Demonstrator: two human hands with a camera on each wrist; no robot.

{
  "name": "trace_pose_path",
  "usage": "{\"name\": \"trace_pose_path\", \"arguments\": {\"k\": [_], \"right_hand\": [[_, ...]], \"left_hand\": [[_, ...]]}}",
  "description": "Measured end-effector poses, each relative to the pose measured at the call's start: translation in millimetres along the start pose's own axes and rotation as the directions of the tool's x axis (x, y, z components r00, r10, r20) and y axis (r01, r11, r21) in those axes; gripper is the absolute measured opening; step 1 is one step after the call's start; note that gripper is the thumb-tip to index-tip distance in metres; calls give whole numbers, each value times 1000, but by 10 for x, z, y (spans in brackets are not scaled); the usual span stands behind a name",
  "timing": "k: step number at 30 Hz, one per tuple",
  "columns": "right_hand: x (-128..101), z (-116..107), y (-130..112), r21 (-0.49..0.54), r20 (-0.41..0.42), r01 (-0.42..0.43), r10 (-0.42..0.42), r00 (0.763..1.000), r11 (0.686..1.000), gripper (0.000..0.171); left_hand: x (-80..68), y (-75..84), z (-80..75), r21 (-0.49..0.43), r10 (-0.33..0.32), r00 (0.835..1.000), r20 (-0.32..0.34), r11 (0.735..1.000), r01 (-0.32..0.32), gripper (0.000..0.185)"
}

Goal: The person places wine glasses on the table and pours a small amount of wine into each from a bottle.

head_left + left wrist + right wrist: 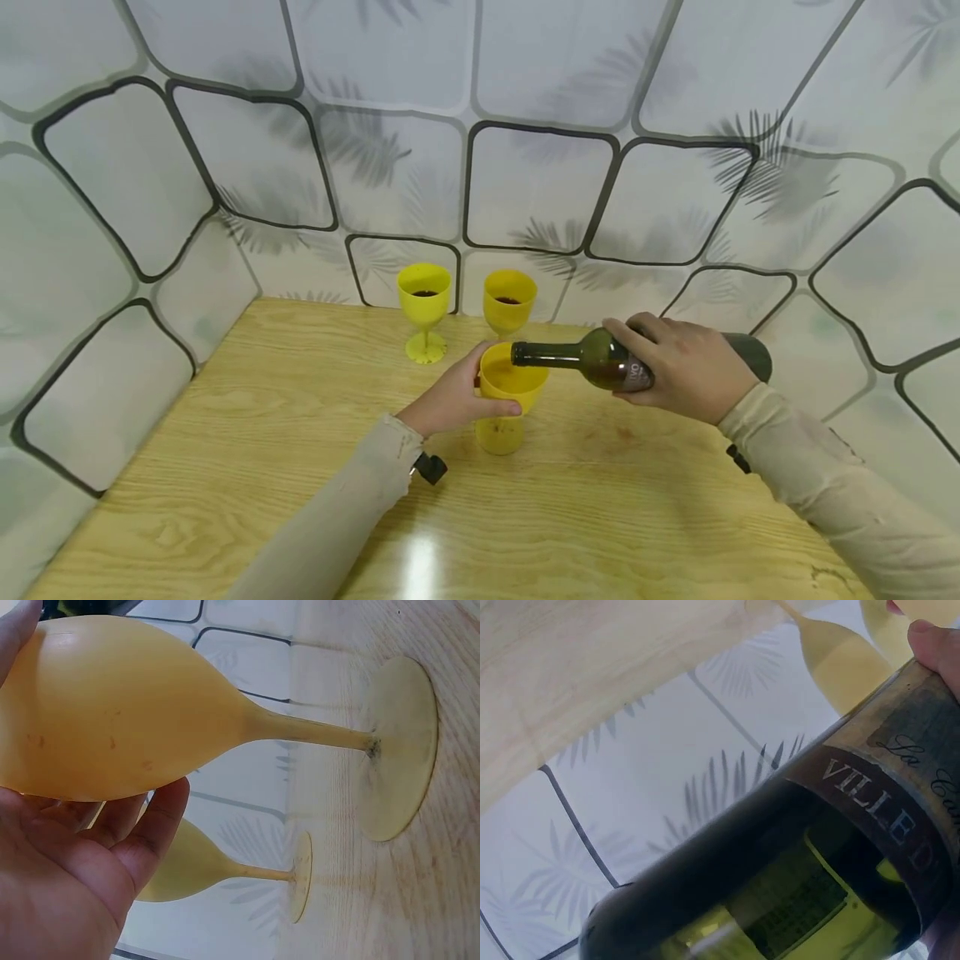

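My left hand (457,400) holds the bowl of a yellow goblet (513,379), thumb along the near side and fingers round the other. In the left wrist view the goblet (150,705) stands upright with its foot on the tabletop. A dark green wine bottle (596,357) lies tipped almost level, gripped round its labelled body by my right hand (686,367). Its mouth reaches over the goblet's rim. No liquid stream shows at the mouth. The right wrist view shows the bottle's base end and label (877,817) close up, with dark liquid behind the glass.
Two more yellow goblets, one at the left (424,304) and one at the right (512,296), stand behind, near the wall, each with dark liquid inside. The wooden tabletop (300,433) meets a patterned wall (397,167) at the back and left.
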State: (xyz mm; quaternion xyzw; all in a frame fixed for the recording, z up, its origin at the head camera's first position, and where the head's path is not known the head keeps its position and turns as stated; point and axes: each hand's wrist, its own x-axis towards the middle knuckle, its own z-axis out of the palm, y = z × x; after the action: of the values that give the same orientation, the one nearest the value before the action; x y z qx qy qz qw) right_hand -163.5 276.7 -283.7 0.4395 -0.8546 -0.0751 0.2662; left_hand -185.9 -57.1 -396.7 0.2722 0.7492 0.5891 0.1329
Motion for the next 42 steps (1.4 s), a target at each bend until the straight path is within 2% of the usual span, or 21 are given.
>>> {"name": "trace_pose_path", "arguments": {"k": [6, 11, 20, 42], "right_hand": [[26, -35, 6, -27, 5, 16, -16, 1000, 1000, 96], [47, -59, 14, -21, 5, 30, -29, 1000, 999, 94], [109, -83, 20, -24, 13, 56, -55, 998, 998, 91], [203, -146, 70, -62, 49, 72, -69, 996, 995, 93]], "left_hand": [[7, -10, -9, 23, 3, 1000, -18, 1000, -2, 97], [10, -18, -23, 18, 18, 1000, -13, 1000, -18, 95], [9, -4, -39, 21, 34, 999, -43, 999, -33, 91], [16, 15, -29, 25, 21, 999, -42, 999, -20, 92]]}}
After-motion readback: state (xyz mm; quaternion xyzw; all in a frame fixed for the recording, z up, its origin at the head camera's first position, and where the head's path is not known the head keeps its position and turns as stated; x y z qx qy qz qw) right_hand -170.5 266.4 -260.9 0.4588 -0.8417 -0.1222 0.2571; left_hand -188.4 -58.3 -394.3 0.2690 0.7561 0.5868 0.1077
